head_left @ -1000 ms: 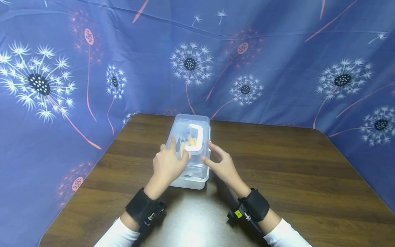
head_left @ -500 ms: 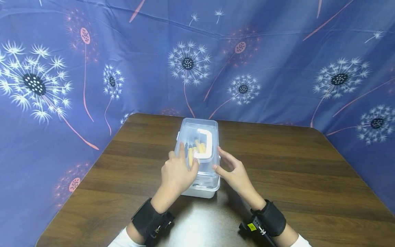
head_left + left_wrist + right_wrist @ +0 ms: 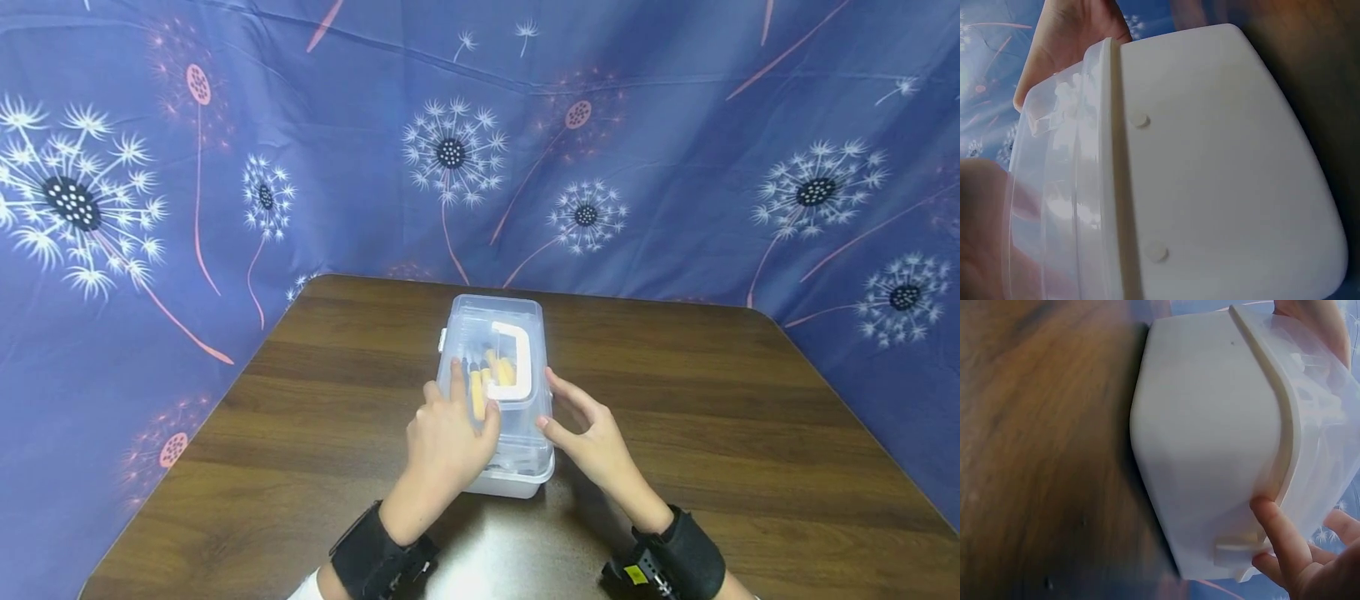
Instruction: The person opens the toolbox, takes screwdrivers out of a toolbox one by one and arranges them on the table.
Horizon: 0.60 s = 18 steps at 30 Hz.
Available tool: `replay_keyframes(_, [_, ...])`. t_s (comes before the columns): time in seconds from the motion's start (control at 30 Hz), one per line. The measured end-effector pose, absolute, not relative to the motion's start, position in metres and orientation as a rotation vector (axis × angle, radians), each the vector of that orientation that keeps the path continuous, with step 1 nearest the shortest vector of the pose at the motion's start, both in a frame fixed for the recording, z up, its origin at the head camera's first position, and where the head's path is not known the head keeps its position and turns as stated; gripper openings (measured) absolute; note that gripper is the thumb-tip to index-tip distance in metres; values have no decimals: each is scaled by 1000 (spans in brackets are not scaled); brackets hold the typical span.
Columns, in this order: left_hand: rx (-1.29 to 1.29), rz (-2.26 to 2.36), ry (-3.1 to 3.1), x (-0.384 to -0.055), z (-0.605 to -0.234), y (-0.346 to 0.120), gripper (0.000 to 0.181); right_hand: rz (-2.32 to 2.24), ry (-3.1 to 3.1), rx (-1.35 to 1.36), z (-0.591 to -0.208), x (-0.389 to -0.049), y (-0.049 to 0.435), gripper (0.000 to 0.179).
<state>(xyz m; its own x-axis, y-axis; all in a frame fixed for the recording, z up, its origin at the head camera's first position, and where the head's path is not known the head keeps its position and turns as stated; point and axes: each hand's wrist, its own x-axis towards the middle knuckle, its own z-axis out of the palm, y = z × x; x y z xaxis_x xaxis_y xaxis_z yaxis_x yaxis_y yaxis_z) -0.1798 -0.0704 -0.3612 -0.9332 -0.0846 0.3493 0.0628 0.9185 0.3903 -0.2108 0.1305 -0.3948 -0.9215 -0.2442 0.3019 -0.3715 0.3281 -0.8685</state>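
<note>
A plastic storage box (image 3: 517, 437) with a white base and a clear lid stands on the table, its white carry handle (image 3: 525, 358) folded flat. Yellow sticks with dark ends (image 3: 477, 396) show through the lid. My left hand (image 3: 448, 437) rests on the lid's left part, index finger straight. Along the right edge lie the thumb and fingers of my right hand (image 3: 603, 446), thumb and index apart. In the right wrist view its fingers touch the base beside a white side latch (image 3: 1238, 551). Through the lid, the left wrist view shows part of my left hand (image 3: 982, 231).
The brown wooden table (image 3: 690, 417) extends on both sides of the box. Behind it hangs a blue dandelion-patterned cloth (image 3: 360, 158). A white clip (image 3: 442, 340) sticks out at the box's left side. Black camera bands (image 3: 378, 550) sit on both wrists.
The box has slid to the right and a little nearer, with both hands staying on it. Their finger poses look much the same. The head view has shifted slightly.
</note>
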Motion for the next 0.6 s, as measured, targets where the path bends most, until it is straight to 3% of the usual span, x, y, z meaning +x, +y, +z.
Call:
replay_keyframes(0.23, [-11,-676,-2826,-179,-353,-85,73,1636,-2537,565,-386,-212,138,53])
replay_keyframes(0.37, [18,-890,-2824,-187,-356,-100,71,1810,-2521,305,-385,-222,142,39])
replay_keyframes(0.6, [-9,-1520,-2751,-200,-369,-106,83,2041,-2698,28,-400,-248,135,54])
